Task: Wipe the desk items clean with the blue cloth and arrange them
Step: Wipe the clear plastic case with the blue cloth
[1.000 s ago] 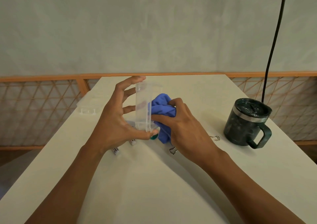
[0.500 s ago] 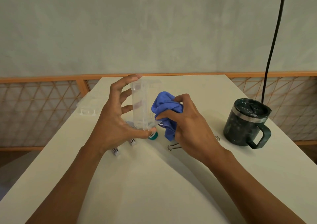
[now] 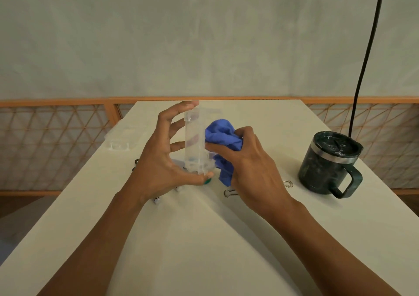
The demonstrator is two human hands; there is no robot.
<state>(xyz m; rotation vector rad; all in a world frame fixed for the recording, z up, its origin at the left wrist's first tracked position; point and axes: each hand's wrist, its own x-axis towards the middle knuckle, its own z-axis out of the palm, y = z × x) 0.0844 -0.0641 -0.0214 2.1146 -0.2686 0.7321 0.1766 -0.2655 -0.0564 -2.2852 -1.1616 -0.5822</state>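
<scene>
My left hand [image 3: 162,159] holds a clear plastic box [image 3: 195,141] upright on its end above the white desk [image 3: 204,239], index fingertip on its top edge and thumb under its bottom. My right hand [image 3: 247,164] grips a bunched blue cloth [image 3: 221,136] and presses it against the box's right face. Small items lie on the desk under and beside the hands: a green-capped piece [image 3: 208,181], two small white pieces [image 3: 157,200], and silver binder clips [image 3: 230,193].
A clear plastic lid [image 3: 123,138] lies at the desk's left edge. A dark green lidded mug [image 3: 330,164] stands on the right, handle toward me. A black cable [image 3: 367,52] hangs behind it. An orange lattice railing [image 3: 52,141] runs behind the desk.
The right hand with the cloth has slid up and then back against the box's side, a rubbing motion. The left hand shifted the box slightly and keeps it upright.
</scene>
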